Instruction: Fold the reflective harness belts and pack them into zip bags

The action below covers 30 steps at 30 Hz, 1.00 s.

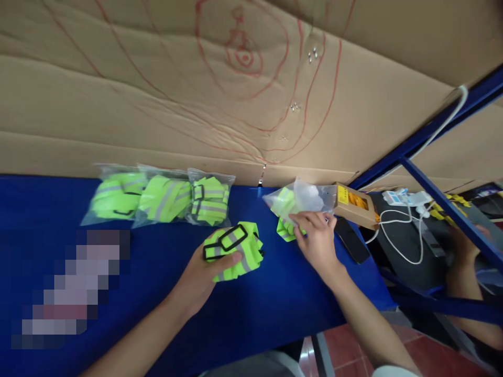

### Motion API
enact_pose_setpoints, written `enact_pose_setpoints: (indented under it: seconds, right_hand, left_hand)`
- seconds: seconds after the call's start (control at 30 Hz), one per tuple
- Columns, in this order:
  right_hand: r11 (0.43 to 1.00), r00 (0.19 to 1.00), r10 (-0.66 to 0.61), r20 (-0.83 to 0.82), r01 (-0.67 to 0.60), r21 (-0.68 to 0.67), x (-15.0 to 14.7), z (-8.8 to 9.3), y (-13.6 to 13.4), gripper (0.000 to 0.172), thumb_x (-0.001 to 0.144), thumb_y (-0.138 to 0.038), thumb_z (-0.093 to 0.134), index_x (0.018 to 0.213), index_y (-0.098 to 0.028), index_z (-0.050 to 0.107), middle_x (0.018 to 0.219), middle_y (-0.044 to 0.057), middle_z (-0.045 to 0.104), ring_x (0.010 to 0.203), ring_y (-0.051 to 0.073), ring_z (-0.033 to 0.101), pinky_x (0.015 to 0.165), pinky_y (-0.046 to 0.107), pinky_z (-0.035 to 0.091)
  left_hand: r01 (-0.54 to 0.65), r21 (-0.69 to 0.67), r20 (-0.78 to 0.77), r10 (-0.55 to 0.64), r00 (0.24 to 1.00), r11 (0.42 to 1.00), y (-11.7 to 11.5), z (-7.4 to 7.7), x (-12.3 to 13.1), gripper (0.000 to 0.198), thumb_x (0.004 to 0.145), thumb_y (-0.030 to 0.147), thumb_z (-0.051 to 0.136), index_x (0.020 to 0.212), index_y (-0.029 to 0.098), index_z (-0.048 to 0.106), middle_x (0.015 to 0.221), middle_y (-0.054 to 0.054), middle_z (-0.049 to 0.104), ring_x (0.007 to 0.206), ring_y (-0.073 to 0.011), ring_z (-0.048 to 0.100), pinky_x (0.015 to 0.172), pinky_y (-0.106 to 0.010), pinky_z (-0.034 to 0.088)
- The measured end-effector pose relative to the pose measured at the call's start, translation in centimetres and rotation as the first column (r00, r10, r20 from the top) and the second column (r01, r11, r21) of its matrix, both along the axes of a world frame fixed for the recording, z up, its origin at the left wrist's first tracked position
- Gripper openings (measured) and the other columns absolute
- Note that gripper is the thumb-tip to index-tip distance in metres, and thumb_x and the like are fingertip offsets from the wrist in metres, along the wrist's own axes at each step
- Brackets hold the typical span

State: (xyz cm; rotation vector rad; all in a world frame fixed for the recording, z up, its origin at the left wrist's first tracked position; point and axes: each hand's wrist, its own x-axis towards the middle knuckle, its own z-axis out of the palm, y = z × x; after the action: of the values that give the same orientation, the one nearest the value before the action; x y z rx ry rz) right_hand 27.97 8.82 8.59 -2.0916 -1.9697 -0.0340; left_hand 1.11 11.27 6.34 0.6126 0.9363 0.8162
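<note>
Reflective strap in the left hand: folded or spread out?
Folded: the reflective strap is gathered into a compact bundle of overlapping layers in the left hand.

A tall tan cardboard wall [118, 89] rises behind the long, flat blue counter [141, 262], creased across its width and marked with looping red hand-drawn lines [242, 50], including a large oval around a smaller figure. Small shiny metal staples [312, 54] dot it right of the oval. On the right, a slanting blue metal frame [393, 156] divides this place from a neighbouring black flat surface [401, 241]. Reddish square floor tiles [346, 343] show below. Light falls softly, dimming toward the cardboard's upper right.
</note>
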Motion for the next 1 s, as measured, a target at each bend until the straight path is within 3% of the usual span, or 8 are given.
enact_pose_setpoints:
  seconds: [0.1, 0.23, 0.33, 0.4, 0.5, 0.57, 0.73, 1.0]
  right_hand:
    - [0.942, 0.942, 0.334, 0.031, -0.334, -0.007, -1.4, 0.3, -2.8, 0.029, 0.104, -0.033, 0.059, 0.129, -0.025, 0.070, 0.129, 0.009, 0.072, 0.117, 0.026, 0.064, 0.108, 0.050, 0.030]
    - [0.889, 0.892, 0.453, -0.012, -0.452, -0.064, -3.2, 0.6, -3.7, 0.055, 0.098, -0.062, 0.059, 0.133, -0.020, 0.065, 0.133, 0.011, 0.070, 0.122, 0.029, 0.062, 0.105, 0.048, 0.040]
    - [0.904, 0.905, 0.422, -0.059, -0.425, -0.054, -5.4, -0.7, -3.0, 0.057, 0.093, -0.065, 0.064, 0.124, -0.016, 0.068, 0.111, 0.012, 0.074, 0.102, 0.029, 0.069, 0.090, 0.044, 0.052]
    - [0.921, 0.921, 0.383, -0.068, -0.386, -0.045, -6.7, -2.2, -2.4, 0.044, 0.095, -0.052, 0.068, 0.117, -0.014, 0.069, 0.098, 0.011, 0.074, 0.090, 0.029, 0.070, 0.079, 0.042, 0.055]
    - [0.946, 0.922, 0.315, -0.227, -0.323, 0.001, -7.5, -4.3, -1.6, 0.014, 0.098, -0.022, 0.063, 0.107, -0.017, 0.071, 0.090, 0.007, 0.074, 0.082, 0.024, 0.072, 0.072, 0.036, 0.056]
    - [0.958, 0.864, 0.278, -0.420, -0.280, 0.059, -7.2, -4.9, -1.3, 0.014, 0.094, -0.013, 0.061, 0.101, -0.020, 0.071, 0.086, 0.003, 0.074, 0.075, 0.019, 0.072, 0.068, 0.030, 0.056]
    - [0.967, 0.719, 0.253, -0.648, -0.187, 0.171, -6.4, -4.2, -1.4, 0.016, 0.096, -0.014, 0.060, 0.102, -0.021, 0.073, 0.083, 0.002, 0.074, 0.074, 0.016, 0.072, 0.063, 0.024, 0.055]
    - [0.973, 0.691, 0.200, -0.694, -0.057, 0.224, -6.3, -4.2, -1.8, 0.025, 0.099, -0.013, 0.061, 0.120, -0.023, 0.071, 0.100, 0.002, 0.078, 0.081, 0.012, 0.073, 0.076, 0.022, 0.058]
  left_hand:
    - [-0.005, -0.033, 0.024, 0.006, 1.000, 0.999, 0.2, 0.4, -0.2, 0.076, 0.060, 0.030, 0.099, 0.129, 0.020, 0.069, 0.115, -0.012, 0.080, 0.106, -0.0361, 0.077, 0.088, -0.041, 0.066]
    - [-0.173, -0.030, 0.035, 0.174, 0.984, 0.984, 1.5, 0.3, -0.4, 0.065, 0.067, 0.034, 0.095, 0.126, 0.022, 0.072, 0.116, -0.009, 0.080, 0.110, -0.0346, 0.076, 0.093, -0.042, 0.065]
    - [-0.227, 0.009, 0.084, 0.226, 0.971, 0.974, 2.6, -0.1, -1.0, 0.059, 0.070, 0.035, 0.093, 0.124, 0.024, 0.074, 0.117, -0.008, 0.080, 0.114, -0.0345, 0.075, 0.097, -0.043, 0.064]
    - [-0.207, 0.019, 0.105, 0.204, 0.973, 0.978, 2.9, -0.2, -1.5, 0.061, 0.069, 0.036, 0.094, 0.125, 0.024, 0.073, 0.114, -0.009, 0.080, 0.112, -0.0345, 0.075, 0.097, -0.043, 0.063]
    - [-0.102, -0.021, 0.101, 0.104, 0.989, 0.995, 2.7, 0.0, -1.9, 0.067, 0.062, 0.039, 0.097, 0.122, 0.021, 0.073, 0.109, -0.010, 0.080, 0.103, -0.0355, 0.077, 0.091, -0.045, 0.064]
    - [0.009, -0.051, 0.081, -0.004, 0.997, 0.999, 2.2, 0.3, -1.7, 0.068, 0.057, 0.039, 0.099, 0.117, 0.021, 0.073, 0.106, -0.010, 0.080, 0.099, -0.0348, 0.077, 0.087, -0.043, 0.064]
    - [0.181, -0.038, -0.092, -0.184, 0.979, 0.983, 0.5, 0.3, -0.1, 0.055, 0.058, 0.029, 0.099, 0.105, 0.022, 0.072, 0.097, -0.005, 0.077, 0.089, -0.0250, 0.074, 0.078, -0.032, 0.060]
    - [0.098, 0.096, -0.226, -0.074, 0.971, 0.991, -0.6, -0.3, 0.8, 0.052, 0.061, 0.027, 0.098, 0.104, 0.023, 0.071, 0.111, -0.004, 0.072, 0.099, -0.0224, 0.071, 0.084, -0.028, 0.058]
